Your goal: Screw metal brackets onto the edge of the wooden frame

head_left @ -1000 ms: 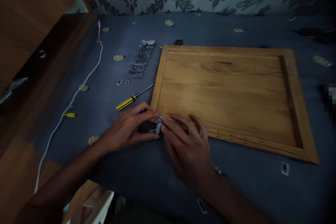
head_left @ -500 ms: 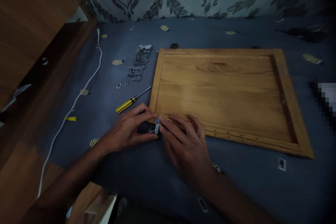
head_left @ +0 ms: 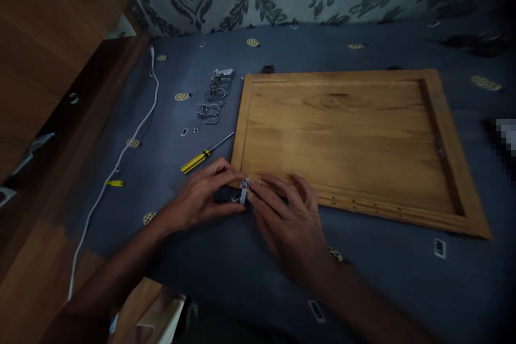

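A small metal hook [head_left: 243,193] sits at the near left corner of a framed wooden panel [head_left: 334,118], its plate on the panel's edge and a curved part hanging below. My left hand [head_left: 203,193] pinches it from the left, index finger on the plate and thumb at the lower part. My right hand [head_left: 292,220] grips its right side with the fingertips, while its other fingers rest over the panel's near edge. Small dark holes run along that edge. Left of the panel lies a screwdriver [head_left: 195,162] with a yellow and black handle.
Several similar metal hooks [head_left: 209,113] lie in a row beyond the screwdriver, with small screws [head_left: 196,130] nearby. A white cable [head_left: 139,123] with a yellow tag [head_left: 116,183] runs along the left. A blue patterned cloth [head_left: 169,134] lies underneath everything.
The view has shifted slightly, so things appear a little to the right. Both hands keep their hold on the metal hook at the panel corner.
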Demonstrator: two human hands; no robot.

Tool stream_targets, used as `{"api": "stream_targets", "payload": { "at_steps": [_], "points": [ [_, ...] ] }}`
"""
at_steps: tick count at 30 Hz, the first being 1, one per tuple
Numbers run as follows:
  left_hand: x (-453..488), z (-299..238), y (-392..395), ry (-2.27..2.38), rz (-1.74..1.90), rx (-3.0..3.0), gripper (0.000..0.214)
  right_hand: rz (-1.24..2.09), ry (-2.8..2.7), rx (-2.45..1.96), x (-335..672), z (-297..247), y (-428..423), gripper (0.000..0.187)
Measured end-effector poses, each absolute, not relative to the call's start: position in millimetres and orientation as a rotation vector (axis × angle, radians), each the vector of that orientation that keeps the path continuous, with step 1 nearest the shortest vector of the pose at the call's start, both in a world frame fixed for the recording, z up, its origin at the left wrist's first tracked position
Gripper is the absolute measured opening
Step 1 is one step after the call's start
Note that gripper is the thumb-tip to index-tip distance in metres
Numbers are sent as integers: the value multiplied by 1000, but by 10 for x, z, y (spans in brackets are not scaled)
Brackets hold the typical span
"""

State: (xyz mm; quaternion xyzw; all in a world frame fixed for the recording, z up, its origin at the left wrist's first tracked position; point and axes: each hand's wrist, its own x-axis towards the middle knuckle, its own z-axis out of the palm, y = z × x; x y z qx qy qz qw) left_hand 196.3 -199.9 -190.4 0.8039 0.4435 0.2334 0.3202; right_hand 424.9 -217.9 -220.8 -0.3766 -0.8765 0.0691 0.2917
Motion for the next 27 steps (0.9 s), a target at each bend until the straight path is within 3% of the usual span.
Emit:
{"api": "stream_targets", "payload": {
  "at_steps": [27],
  "points": [
    [1951,-1955,-1989,1139,683,2160,46,191,-2370,-998,4267,-2201,-2177,33]
  ]
}}
